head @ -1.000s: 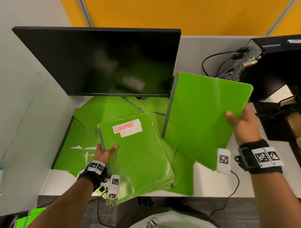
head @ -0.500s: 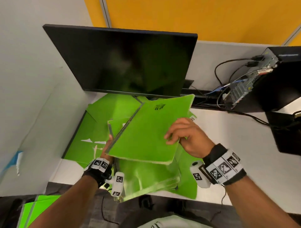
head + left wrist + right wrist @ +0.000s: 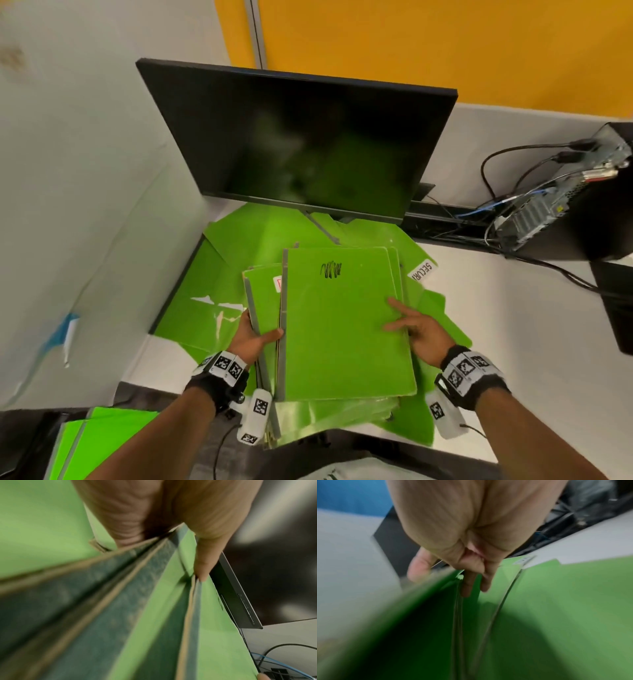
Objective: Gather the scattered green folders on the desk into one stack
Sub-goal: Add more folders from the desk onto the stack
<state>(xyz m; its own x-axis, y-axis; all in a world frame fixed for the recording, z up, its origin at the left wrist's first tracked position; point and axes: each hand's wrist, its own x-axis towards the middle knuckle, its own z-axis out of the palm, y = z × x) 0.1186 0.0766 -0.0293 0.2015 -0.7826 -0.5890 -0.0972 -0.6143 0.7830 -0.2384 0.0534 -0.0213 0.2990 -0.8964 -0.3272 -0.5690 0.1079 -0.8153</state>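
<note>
- Head view, setting: white desk in a cubicle with grey partitions and a yellow panel behind; dark monitor at the back, computer case with cables at right.
- Head view, folders: a stack of green folders at the near desk edge; its top folder, marked with a black scribble, sits offset to the right of the folder under it. More loose green folders lie spread beneath and behind, toward the monitor; one at right carries a white label.
- Head view, hands: left hand grips the stack's left spine edge, thumb on top. Right hand rests on the top folder's right edge, fingers straight and spread.
- Left wrist view: left-hand thumb pressed on a green cover, grey spines fanned below; the clamp holds several folders.
- Right wrist view: blurred; right-hand fingers extend down along the folder edges, not curled round any.
- Step, judged: laying the newest folder on and squaring it.
- Next move, judged: slide the top folder left until the spines align, then free the right hand to fetch a loose folder from near the monitor.
</note>
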